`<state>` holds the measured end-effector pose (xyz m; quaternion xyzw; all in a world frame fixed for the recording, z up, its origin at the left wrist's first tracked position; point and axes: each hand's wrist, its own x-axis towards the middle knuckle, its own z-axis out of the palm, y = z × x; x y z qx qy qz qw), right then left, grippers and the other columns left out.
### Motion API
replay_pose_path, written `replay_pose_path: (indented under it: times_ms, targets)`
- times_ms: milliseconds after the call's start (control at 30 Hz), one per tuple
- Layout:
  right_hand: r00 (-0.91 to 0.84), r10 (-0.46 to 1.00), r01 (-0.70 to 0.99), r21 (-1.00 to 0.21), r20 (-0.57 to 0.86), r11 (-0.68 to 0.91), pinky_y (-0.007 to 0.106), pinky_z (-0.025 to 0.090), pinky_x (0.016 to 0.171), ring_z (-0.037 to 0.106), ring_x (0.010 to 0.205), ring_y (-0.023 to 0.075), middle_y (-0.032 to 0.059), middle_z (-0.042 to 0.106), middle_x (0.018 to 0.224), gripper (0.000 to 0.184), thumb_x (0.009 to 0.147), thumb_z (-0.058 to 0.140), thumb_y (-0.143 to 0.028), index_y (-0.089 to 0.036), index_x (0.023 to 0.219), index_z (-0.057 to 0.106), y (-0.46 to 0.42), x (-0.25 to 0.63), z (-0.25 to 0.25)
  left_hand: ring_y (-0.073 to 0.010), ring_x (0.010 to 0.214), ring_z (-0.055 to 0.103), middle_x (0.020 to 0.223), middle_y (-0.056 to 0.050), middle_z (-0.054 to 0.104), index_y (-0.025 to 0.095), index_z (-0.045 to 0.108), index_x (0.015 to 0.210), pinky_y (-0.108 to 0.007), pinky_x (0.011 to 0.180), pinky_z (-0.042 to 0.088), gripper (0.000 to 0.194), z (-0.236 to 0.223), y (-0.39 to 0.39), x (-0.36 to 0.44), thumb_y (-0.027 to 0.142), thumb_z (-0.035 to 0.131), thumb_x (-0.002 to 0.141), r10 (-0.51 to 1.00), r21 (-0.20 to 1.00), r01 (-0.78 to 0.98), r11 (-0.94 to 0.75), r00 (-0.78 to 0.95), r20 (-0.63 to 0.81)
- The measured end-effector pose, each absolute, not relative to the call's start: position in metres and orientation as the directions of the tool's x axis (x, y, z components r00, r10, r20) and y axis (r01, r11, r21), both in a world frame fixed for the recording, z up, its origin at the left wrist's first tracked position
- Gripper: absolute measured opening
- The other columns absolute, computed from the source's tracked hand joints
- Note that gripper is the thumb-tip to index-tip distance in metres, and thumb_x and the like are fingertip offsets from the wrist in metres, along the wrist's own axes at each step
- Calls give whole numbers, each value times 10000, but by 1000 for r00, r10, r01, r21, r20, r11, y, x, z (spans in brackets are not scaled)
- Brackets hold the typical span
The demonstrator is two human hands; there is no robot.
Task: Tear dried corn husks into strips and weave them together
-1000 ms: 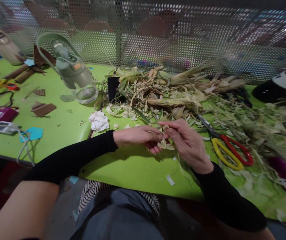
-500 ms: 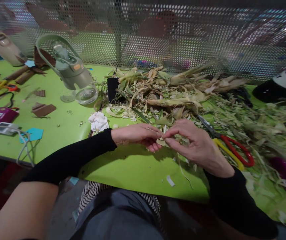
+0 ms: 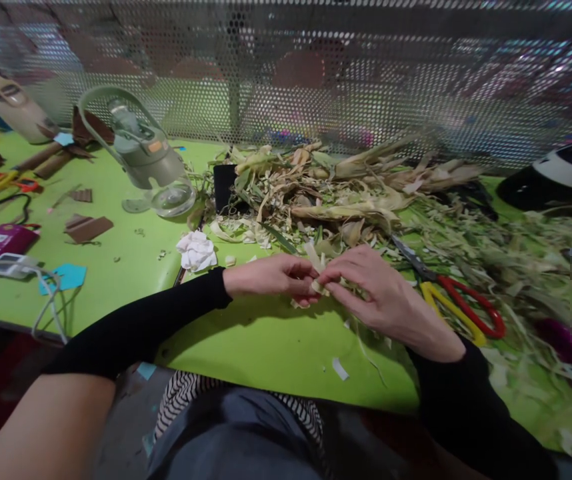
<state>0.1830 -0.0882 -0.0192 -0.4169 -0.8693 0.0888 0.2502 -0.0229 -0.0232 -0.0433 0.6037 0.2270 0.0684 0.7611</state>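
A pale strip of corn husk point(image 3: 317, 287) is pinched between my two hands above the green table point(image 3: 266, 347). My left hand point(image 3: 279, 275) comes in from the left, fingers closed on the husk. From the right, my right hand point(image 3: 373, 290) grips the same piece with thumb and fingertips, which partly hide it. Short husk ends stick up above the fingertips. Just behind lies a heap of dried corn husks point(image 3: 311, 180). Scissors point(image 3: 446, 287) with one red and one yellow handle rest right of my right hand, blades pointing away.
Left of the heap stands a green water bottle point(image 3: 153, 163), with a crumpled white tissue point(image 3: 197, 251) nearer me. Far left are a purple box point(image 3: 3, 247), a white cable and blue paper point(image 3: 69, 276). A perforated metal screen point(image 3: 286, 80) closes off the back. Husk scraps cover the right side.
My right hand has shifted right and turned, its raised index finger now folded onto the husk strip. The left hand stays nearly in place. The view has tipped slightly upward.
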Motion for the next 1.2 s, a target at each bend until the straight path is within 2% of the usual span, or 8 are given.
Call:
replay_pose_path:
  times_ms: [133,300,533,633,733,833,1000,1200]
  targets:
    - [-506,774,709,-327,381,625,402,466,738,626,788,236,25,688,775,95,898,553,-186,-260,859,598,-91,181,-22,-87,762,617,864,-4,647,125,596,900,-289,808,506,71,-42,-24,-23,168,614,953,398,963,186,193,883,-250]
    - [-509,779,755,-244,366,608,395,442,730,594,787,245,26,617,720,111,871,550,-147,-248,826,560,-96,181,-22,-102,778,633,889,-24,664,125,617,929,-331,857,517,46,-46,-24,-21,146,588,957,401,954,167,248,879,-258]
    - [-546,752,711,-272,369,649,350,464,658,581,749,223,38,628,716,162,914,525,-122,-234,806,570,-94,176,-24,-106,770,647,862,-43,687,99,670,904,-328,870,533,87,-54,-22,-20,112,592,942,421,959,186,214,868,-262]
    - [-548,741,678,-313,389,666,342,498,662,618,782,224,45,686,775,124,933,552,-146,-230,866,614,-92,175,-26,-103,779,652,882,-57,694,96,657,875,-320,865,536,109,-55,-22,-20,126,588,954,422,945,177,275,861,-284]
    - [-473,732,681,-324,490,657,368,537,769,681,879,230,64,744,932,90,945,587,-160,-222,971,647,-91,179,-25,-97,825,669,933,-51,701,115,640,980,-315,884,532,66,-55,-23,-19,116,577,963,417,914,83,397,871,-260]
    - [-394,745,722,-320,539,613,354,543,761,699,859,222,68,742,922,61,964,600,-187,-212,958,656,-89,182,-25,-82,781,659,892,-31,692,121,622,1004,-301,866,525,61,-54,-25,-19,110,583,958,423,893,23,449,875,-235]
    - [-426,746,710,-322,512,626,337,540,713,692,795,207,59,729,847,72,961,609,-187,-199,907,656,-87,181,-26,-97,756,642,868,-34,690,120,618,919,-304,829,513,58,-52,-26,-18,170,647,927,431,914,61,402,868,-247]
    - [-427,766,680,-387,481,623,323,544,678,684,763,193,57,724,834,99,958,594,-205,-204,886,662,-90,181,-21,-119,830,634,918,-52,706,121,678,931,-304,874,486,76,-52,-25,-18,193,654,924,500,976,57,212,851,-158]
